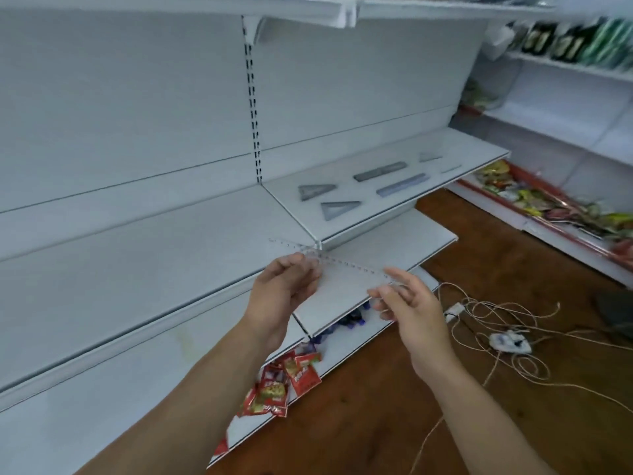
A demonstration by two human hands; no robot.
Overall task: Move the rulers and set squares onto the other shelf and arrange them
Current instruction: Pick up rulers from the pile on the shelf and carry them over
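The right shelf (462,149), beyond the hands and to their upper right, carries grey set squares (317,192) and rulers (378,171) lying apart. The left shelf (137,269) stretches out left of the left hand (284,286). That hand pinches a clear ruler (349,266), which spans across to the right hand (411,306), whose fingertips grasp the other end. Red packets (284,382) lie below the left wrist.

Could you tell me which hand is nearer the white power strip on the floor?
Right. The right hand is upper-left of the white power strip; the left hand is farther left. Both hold the clear ruler.
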